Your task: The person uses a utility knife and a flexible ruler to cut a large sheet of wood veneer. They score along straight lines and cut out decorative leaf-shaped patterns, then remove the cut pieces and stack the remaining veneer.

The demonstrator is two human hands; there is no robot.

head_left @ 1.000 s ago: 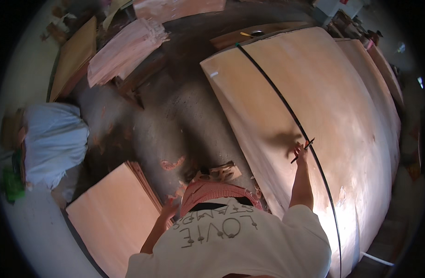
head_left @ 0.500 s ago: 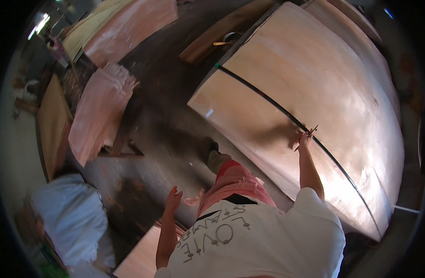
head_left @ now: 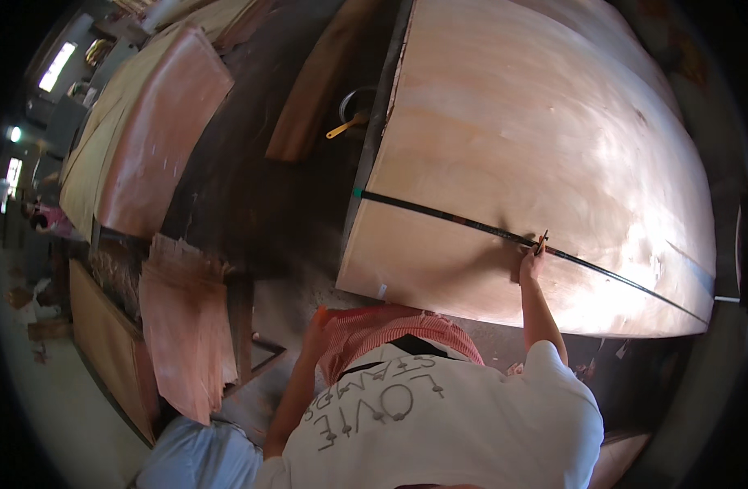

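Note:
A large wood veneer sheet (head_left: 504,122) lies on top of a broad stack in front of me and to my right. Across it runs a long dark straight strip (head_left: 455,218) with a green left end. My right hand (head_left: 533,262) is closed beside this strip, on a slim dark tool (head_left: 543,240) with a pointed end; its exact kind is unclear. Fingers partly hide the tool. My left hand (head_left: 318,321) hangs low beside my red shorts, apart from the veneer. It is blurred, with orange at the fingertips, and its fingers cannot be made out.
A wooden plank (head_left: 309,90) lies beyond the stack's left edge, near a yellow-handled tool (head_left: 347,126). More veneer piles (head_left: 158,138) stand at the far left, with ragged veneer pieces (head_left: 187,326) nearer. Pale blue-white cloth (head_left: 199,456) shows at the lower left.
My view has turned left, so the stack and strip now lie more squarely ahead. My right hand remains at the strip with the tool. The left hand has come closer to my shorts.

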